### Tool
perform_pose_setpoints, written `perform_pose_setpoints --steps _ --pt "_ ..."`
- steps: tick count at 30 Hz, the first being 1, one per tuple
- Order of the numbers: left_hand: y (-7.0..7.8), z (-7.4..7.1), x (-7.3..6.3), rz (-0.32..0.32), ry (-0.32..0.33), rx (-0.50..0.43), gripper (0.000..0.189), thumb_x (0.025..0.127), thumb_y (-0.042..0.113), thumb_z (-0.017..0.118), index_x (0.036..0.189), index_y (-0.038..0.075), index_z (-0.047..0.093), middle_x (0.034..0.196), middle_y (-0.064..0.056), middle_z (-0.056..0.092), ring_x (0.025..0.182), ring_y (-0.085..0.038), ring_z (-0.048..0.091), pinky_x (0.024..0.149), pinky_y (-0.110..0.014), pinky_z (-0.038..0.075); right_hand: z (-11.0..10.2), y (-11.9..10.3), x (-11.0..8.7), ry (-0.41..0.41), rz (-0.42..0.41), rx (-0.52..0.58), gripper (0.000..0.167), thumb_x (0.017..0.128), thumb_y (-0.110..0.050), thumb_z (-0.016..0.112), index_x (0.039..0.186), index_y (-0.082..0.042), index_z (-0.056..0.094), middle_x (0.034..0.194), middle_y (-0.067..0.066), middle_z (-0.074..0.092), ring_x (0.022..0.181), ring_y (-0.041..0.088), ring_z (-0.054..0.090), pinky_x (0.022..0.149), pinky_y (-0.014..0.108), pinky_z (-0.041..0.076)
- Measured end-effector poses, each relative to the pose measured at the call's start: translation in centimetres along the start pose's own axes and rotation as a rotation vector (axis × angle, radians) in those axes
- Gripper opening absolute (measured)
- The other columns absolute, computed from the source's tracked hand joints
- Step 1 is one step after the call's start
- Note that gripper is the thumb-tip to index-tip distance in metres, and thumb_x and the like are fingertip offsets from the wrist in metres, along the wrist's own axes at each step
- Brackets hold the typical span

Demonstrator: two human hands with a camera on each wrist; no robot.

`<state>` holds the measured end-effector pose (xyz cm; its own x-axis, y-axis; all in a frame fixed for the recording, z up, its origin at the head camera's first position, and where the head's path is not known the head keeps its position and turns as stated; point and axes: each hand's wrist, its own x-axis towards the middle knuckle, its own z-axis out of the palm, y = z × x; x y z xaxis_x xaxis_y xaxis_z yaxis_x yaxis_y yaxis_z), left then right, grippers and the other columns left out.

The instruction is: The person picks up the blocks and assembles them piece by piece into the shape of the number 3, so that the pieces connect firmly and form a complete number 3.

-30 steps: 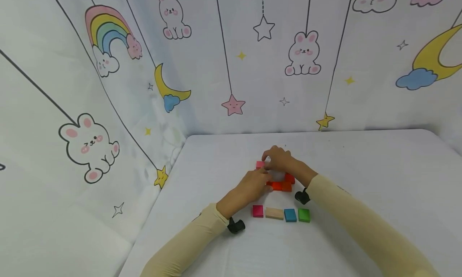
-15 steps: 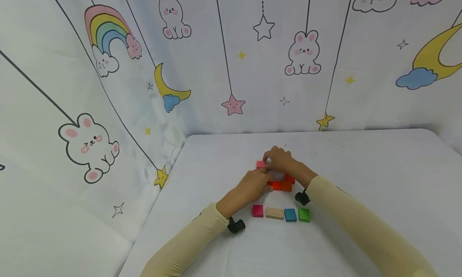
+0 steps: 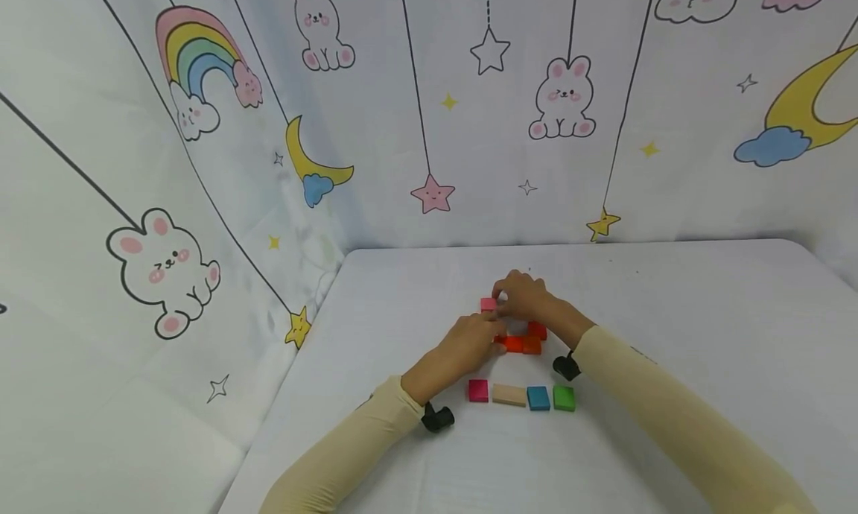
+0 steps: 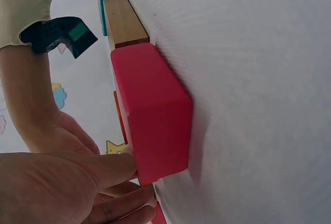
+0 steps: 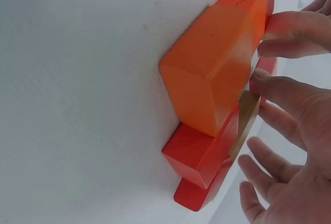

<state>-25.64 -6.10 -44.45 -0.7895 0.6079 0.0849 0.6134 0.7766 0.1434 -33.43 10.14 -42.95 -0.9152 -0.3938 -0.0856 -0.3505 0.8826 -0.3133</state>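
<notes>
Your left hand (image 3: 471, 341) is clamped, thumb and fingers, on the left end of the orange row (image 3: 515, 343); your fingertips mask which block of the row they bear on. Your right hand (image 3: 523, 296) reaches over the far side, thumb and finger closed on the pink block (image 3: 488, 305), the other fingers spread loose in the right wrist view. The pink block lies at the far left of the group; whether it touches its neighbour cannot be told.

At the right end of the row, the dark orange block (image 5: 212, 69) abuts the small red block (image 5: 189, 151). A wooden bar (image 5: 247, 115) lies behind.

Step in hand, as judged: setting the pink block in line while the left hand steadies the row. The next move calls for a light, level push on the pink block, then an even release, so that the row is not dragged.

Nearer you, the crimson block (image 3: 478, 391), wooden block (image 3: 509, 395), blue block (image 3: 538, 398) and green block (image 3: 564, 398) stand in a line, apart from both hands.
</notes>
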Motion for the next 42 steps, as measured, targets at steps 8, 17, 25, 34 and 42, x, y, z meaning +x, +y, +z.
perform_pose_setpoints --steps 8,17,25,34,42 --pt "-0.11 0.17 0.02 -0.009 -0.007 -0.005 0.025 0.099 0.029 0.077 0.120 0.016 0.075 0.128 -0.002 0.074 0.115 -0.020 0.070 0.099 -0.035 0.058 -0.13 0.16 -0.13 0.001 -0.021 -0.019 0.030 0.094 -0.024 0.080 0.122 -0.014 0.076 0.131 0.021 0.063 0.116 0.035 0.062 0.106 0.066 0.045" --pt "-0.18 0.31 0.01 -0.012 -0.003 -0.006 0.024 0.098 0.029 0.077 0.118 0.016 0.076 0.122 -0.002 0.075 0.112 -0.019 0.070 0.097 -0.033 0.058 0.03 0.31 -0.04 0.011 -0.058 -0.055 0.028 0.096 -0.024 0.080 0.122 -0.014 0.077 0.130 0.019 0.064 0.117 0.035 0.063 0.104 0.063 0.047" --pt "-0.14 0.23 0.05 -0.012 -0.006 0.012 0.025 0.099 0.030 0.076 0.120 0.017 0.075 0.125 -0.003 0.074 0.114 -0.020 0.069 0.099 -0.034 0.057 0.17 0.65 0.00 0.018 -0.065 -0.058 0.028 0.096 -0.023 0.079 0.122 -0.014 0.076 0.130 0.020 0.064 0.117 0.036 0.063 0.102 0.064 0.047" --pt "0.02 0.05 -0.01 -0.018 -0.014 0.017 0.025 0.099 0.030 0.076 0.121 0.017 0.075 0.125 -0.002 0.074 0.114 -0.019 0.069 0.099 -0.035 0.057 0.09 0.55 -0.12 0.009 -0.056 -0.055 0.027 0.098 -0.023 0.077 0.123 -0.013 0.076 0.131 0.020 0.063 0.117 0.036 0.062 0.103 0.065 0.047" --pt "0.06 0.04 0.09 -0.018 -0.020 0.019 0.025 0.099 0.030 0.076 0.121 0.017 0.075 0.125 -0.002 0.074 0.114 -0.019 0.069 0.098 -0.033 0.057 -0.29 0.44 -0.57 0.012 -0.047 -0.050 0.030 0.097 -0.023 0.078 0.125 -0.014 0.076 0.132 0.020 0.063 0.118 0.036 0.062 0.105 0.064 0.046"
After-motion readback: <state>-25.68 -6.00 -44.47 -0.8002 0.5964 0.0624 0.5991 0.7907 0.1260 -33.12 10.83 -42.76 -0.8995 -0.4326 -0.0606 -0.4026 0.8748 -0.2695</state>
